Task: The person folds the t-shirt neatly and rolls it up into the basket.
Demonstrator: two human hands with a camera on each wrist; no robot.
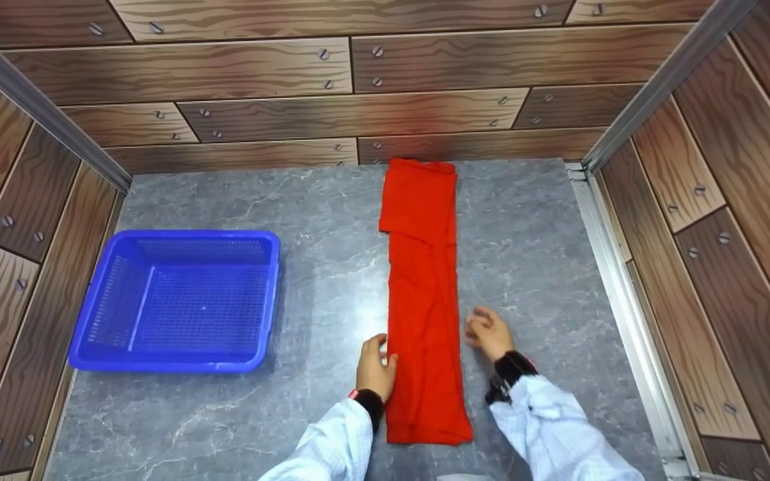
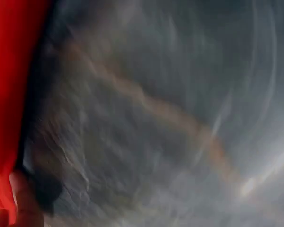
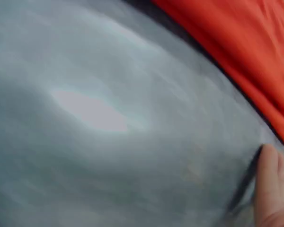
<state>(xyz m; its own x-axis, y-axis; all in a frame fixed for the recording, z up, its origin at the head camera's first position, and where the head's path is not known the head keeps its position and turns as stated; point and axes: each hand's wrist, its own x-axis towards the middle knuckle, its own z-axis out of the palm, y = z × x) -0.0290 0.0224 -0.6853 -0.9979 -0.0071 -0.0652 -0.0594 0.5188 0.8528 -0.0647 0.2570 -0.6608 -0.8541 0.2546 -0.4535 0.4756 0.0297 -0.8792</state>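
A red garment (image 1: 423, 300), folded into a long narrow strip, lies lengthwise on the grey marbled table. Its far part is doubled over in a flap. My left hand (image 1: 377, 371) is at the strip's left edge near the close end, thumb over the cloth's border. In the left wrist view a finger (image 2: 26, 201) of that hand meets the red edge. Just off the opposite edge, my right hand (image 1: 490, 334) hovers with fingers loosely bent and nothing in them. The right wrist view has its fingers (image 3: 270, 182) extended beside the red cloth (image 3: 246, 42).
A blue plastic basket (image 1: 265, 300) with perforated sides stands on the left of the table (image 1: 331, 267). Wood-plank-patterned walls (image 1: 265, 67) close in the back and both sides. A metal rail (image 1: 615, 287) runs along the right edge.
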